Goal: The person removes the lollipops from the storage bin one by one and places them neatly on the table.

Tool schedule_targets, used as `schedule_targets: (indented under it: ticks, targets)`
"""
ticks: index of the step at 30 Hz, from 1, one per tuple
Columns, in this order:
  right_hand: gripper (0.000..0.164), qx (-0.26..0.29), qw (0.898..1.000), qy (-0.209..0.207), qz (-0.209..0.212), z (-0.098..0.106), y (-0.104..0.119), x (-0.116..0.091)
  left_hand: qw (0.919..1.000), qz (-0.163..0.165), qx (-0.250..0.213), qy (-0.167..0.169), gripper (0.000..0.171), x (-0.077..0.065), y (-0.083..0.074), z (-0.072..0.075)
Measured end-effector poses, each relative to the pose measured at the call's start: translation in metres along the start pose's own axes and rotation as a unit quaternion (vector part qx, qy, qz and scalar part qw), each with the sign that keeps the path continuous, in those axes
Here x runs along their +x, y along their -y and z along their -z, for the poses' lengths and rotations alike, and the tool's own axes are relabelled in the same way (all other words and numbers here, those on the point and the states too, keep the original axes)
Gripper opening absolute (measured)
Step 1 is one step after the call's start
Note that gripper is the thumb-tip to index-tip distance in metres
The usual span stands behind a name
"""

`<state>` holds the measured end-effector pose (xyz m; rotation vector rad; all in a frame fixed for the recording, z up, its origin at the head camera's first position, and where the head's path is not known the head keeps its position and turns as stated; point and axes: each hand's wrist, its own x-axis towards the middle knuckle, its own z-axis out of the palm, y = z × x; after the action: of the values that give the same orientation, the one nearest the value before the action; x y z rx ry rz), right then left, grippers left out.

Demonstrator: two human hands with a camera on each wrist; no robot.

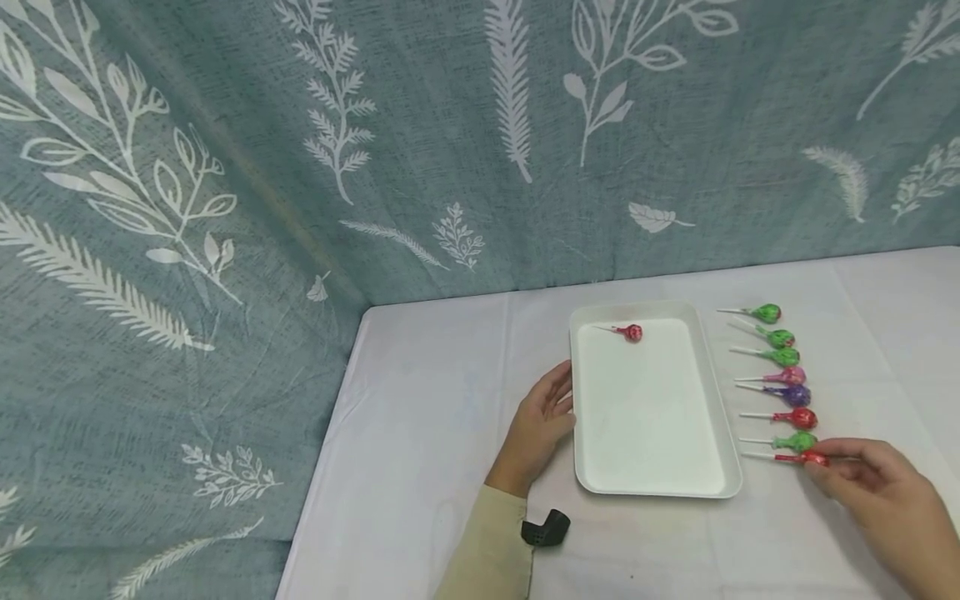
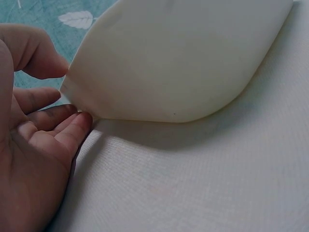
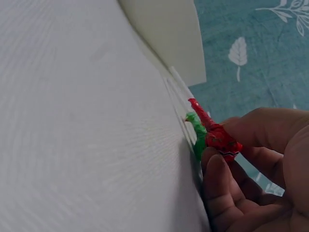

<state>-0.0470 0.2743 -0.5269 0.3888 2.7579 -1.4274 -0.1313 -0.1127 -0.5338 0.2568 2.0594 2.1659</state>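
Note:
My right hand (image 1: 877, 492) pinches the wrapped head of a red lollipop (image 3: 222, 140) between thumb and fingers, at the near end of a row on the table. Right beside it lies a green lollipop (image 1: 797, 442), partly hidden behind the red one in the right wrist view. On the other side, my left hand (image 1: 536, 429) touches the left side of a white tray (image 1: 648, 483), its thumb and fingertips against the outer wall (image 2: 169, 87). Inside the tray, near its far left corner, is another red lollipop (image 1: 632, 333), stick pointing left.
Farther up the row lie a red lollipop (image 1: 802, 418), a purple one (image 1: 797, 395), a pink one (image 1: 793, 375) and several green ones (image 1: 784, 357), sticks toward the tray. A leaf-patterned curtain (image 1: 450, 150) hangs behind the white-covered table (image 1: 427, 400).

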Motion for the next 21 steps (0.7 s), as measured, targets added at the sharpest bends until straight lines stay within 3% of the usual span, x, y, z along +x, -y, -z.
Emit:
schedule_targets:
  ticks: [12,21]
  targets:
    - [0.032,-0.059,0.998,0.009,-0.003,-0.0028,0.0033,0.0029,1.0,-0.002,0.001,0.001,0.077,0.0006,0.0019,0.0007]
    - [0.034,-0.045,0.999,-0.003,-0.003,0.0,0.0014,0.0011,1.0,0.0,0.001,0.0,0.077,-0.0001,0.0016,0.0006]
